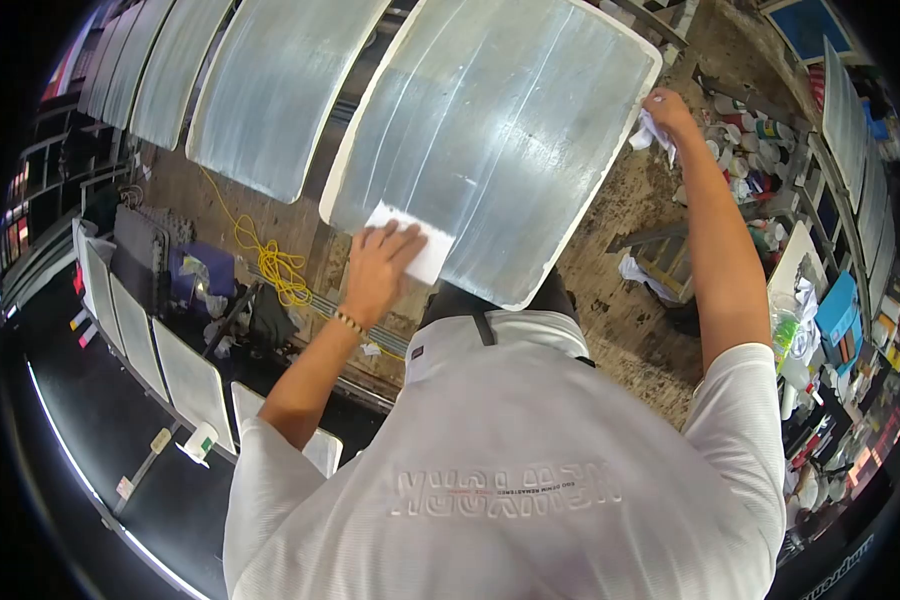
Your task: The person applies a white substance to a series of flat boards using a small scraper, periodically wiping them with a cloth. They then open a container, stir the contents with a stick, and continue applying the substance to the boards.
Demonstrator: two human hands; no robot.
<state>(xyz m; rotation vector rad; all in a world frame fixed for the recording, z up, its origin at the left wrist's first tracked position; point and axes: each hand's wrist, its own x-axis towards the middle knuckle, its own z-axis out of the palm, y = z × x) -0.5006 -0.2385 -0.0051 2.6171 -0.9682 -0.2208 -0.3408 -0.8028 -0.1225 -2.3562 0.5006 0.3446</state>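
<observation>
A large grey panel (490, 130) with rounded corners, a pale rim and several thin light streaks lies before me. My left hand (378, 268) is at its near left edge, fingers laid over a flat white rectangular sheet (432, 252). The sheet rests on the panel's surface and reaches slightly past the near edge. The thumb is hidden. Beside the far right corner of the panel, my right hand (673, 113) is closed around a crumpled white cloth or paper (652, 132); its exact kind cannot be made out.
Similar grey panels (260, 95) stand in a row to the left, with more (190, 375) lower left. A coiled yellow cord (280, 270) lies on the floor. Cups and litter (755, 150) heap up at right, near a blue bin-like object (838, 318).
</observation>
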